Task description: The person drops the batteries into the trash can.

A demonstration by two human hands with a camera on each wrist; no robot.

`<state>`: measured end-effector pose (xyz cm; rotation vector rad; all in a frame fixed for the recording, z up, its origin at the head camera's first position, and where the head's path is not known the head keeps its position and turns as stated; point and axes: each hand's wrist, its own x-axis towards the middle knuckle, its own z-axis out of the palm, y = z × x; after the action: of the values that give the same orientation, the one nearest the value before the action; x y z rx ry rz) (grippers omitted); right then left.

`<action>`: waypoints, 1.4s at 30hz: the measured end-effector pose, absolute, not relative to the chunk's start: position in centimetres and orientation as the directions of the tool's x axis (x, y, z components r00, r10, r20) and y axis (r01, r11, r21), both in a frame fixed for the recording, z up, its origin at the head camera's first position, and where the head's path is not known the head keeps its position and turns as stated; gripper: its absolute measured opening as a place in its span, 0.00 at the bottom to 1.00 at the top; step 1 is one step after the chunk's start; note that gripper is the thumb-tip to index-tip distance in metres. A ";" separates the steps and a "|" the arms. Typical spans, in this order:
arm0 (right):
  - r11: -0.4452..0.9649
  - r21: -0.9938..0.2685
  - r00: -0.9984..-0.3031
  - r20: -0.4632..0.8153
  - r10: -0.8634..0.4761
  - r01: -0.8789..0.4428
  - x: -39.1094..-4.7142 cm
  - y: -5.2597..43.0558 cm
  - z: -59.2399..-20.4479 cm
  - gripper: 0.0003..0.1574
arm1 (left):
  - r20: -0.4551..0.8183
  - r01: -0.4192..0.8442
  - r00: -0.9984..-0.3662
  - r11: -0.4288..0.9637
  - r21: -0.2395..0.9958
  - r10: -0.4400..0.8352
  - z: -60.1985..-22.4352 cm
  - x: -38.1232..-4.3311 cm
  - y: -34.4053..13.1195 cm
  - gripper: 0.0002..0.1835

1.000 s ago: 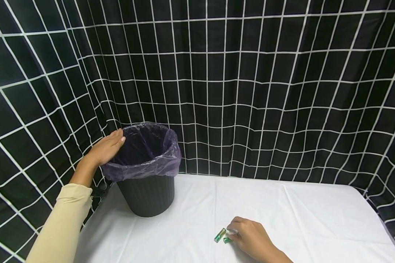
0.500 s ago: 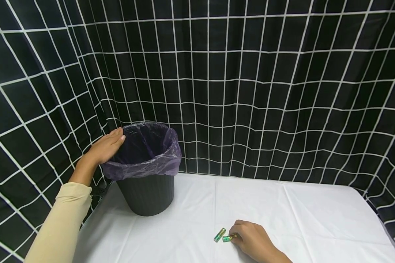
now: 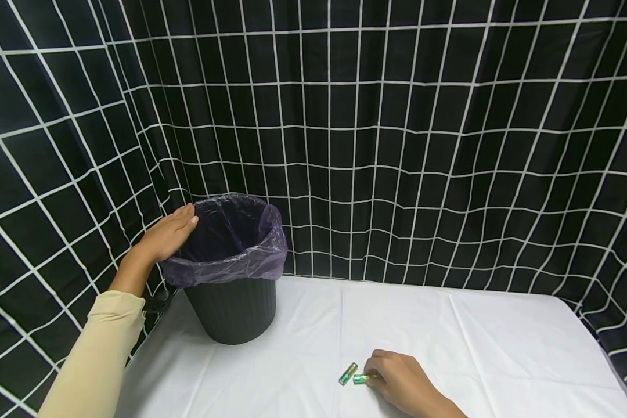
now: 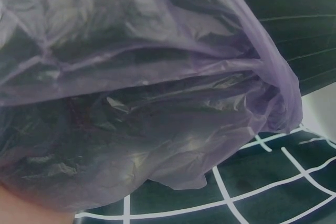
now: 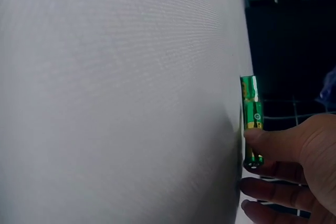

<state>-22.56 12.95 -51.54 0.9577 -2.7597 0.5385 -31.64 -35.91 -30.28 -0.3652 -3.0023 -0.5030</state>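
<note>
Two green-and-gold batteries lie close together on the white tablecloth in the head view. My right hand (image 3: pixel 401 380) pinches the nearer battery (image 3: pixel 361 379) by its right end. In the right wrist view, the thumb lies across this battery (image 5: pixel 253 113), and the fingers are partly hidden behind it. The other battery (image 3: pixel 348 374) lies tilted just to the left, apart from my fingers. My left hand (image 3: pixel 168 235) rests with straight fingers on the left rim of a black bin (image 3: pixel 235 310) lined with a purple plastic bag (image 3: pixel 240 265). The bag (image 4: pixel 157 77) fills most of the left wrist view.
A white cloth (image 3: pixel 271 371) covers the table, and the bin stands at its back left. Black curtains (image 3: pixel 371 145) with white grid lines hang behind and on the left. A dark object (image 3: pixel 159 303), partly hidden, sits by the left wrist.
A whitish blur at my right fingertips a second ago is gone. More of the nearer battery shows, and the right hand has shifted slightly. The left hand stays on the rim.
</note>
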 end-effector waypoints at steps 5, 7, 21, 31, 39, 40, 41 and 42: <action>0.730 -0.264 -0.774 0.282 -0.566 -0.630 -22.7 13.1 -51.0 0.07 | 0.111 0.246 -0.969 0.916 0.318 0.221 -30.3 -31.5 -35.9 0.36; 0.729 -0.250 -0.767 0.293 -0.570 -0.637 -22.8 13.2 -50.7 0.08 | 0.112 0.247 -0.969 0.915 0.320 0.222 -30.3 -31.5 -35.9 0.35; 0.696 -0.162 -0.682 0.441 -0.583 -0.699 -23.7 12.5 -47.4 0.12 | 0.117 0.255 -0.966 0.914 0.316 0.229 -30.2 -31.5 -35.8 0.35; 0.675 -0.135 -0.646 0.470 -0.601 -0.726 -24.4 10.6 -44.2 0.09 | 0.116 0.247 -0.968 0.916 0.317 0.221 -30.3 -31.5 -35.9 0.36; 0.659 -0.120 -0.623 0.487 -0.613 -0.743 -24.9 9.3 -42.5 0.08 | 0.112 0.246 -0.969 0.919 0.309 0.222 -30.3 -31.7 -36.0 0.36; 0.654 -0.119 -0.617 0.489 -0.616 -0.747 -24.9 9.2 -42.3 0.08 | 0.112 0.246 -0.969 0.919 0.308 0.222 -30.3 -31.7 -36.0 0.36; 0.652 -0.113 -0.612 0.491 -0.619 -0.750 -25.0 9.1 -42.1 0.08 | 0.112 0.246 -0.969 0.918 0.310 0.222 -30.3 -31.7 -36.0 0.36; 0.648 -0.109 -0.607 0.495 -0.622 -0.754 -25.0 9.0 -41.9 0.08 | 0.113 0.247 -0.969 0.917 0.313 0.222 -30.3 -31.7 -36.0 0.36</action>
<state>-25.00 8.96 -41.88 1.0829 -2.4520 0.4317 -31.72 -36.00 -30.30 -0.3673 -3.0025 -0.5042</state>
